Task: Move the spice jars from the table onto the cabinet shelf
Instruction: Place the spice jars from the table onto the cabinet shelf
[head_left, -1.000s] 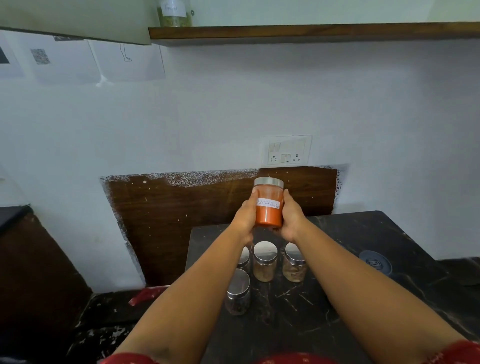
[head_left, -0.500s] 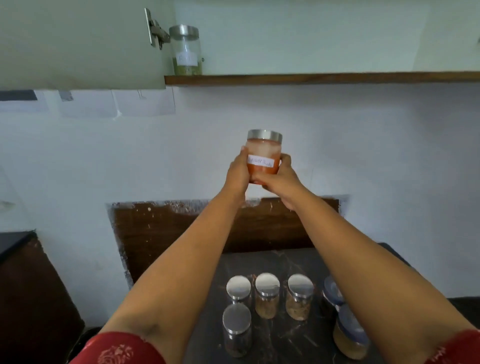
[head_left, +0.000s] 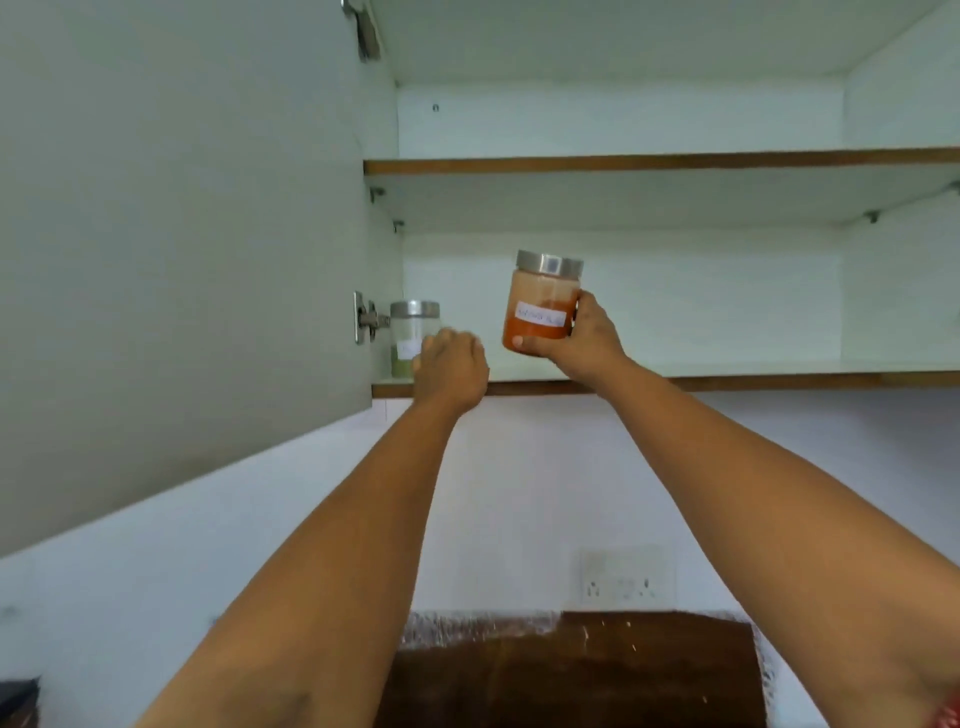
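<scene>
Head view: right hand (head_left: 582, 348) around orange jar (head_left: 540, 306).

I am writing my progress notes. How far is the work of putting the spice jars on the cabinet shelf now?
Done: one clear jar already stands at the left end of the lower shelf. In hand: the right hand holds the orange spice jar in front of that shelf, not yet set down; the left hand is beside the clear jar, contact unclear. Left: placing this jar. The table is out of view.

orange spice jar (head_left: 540, 306), steel lid, upright above cabinet shelf (head_left: 727, 382); clear jar (head_left: 413, 332) at shelf's left end
</scene>
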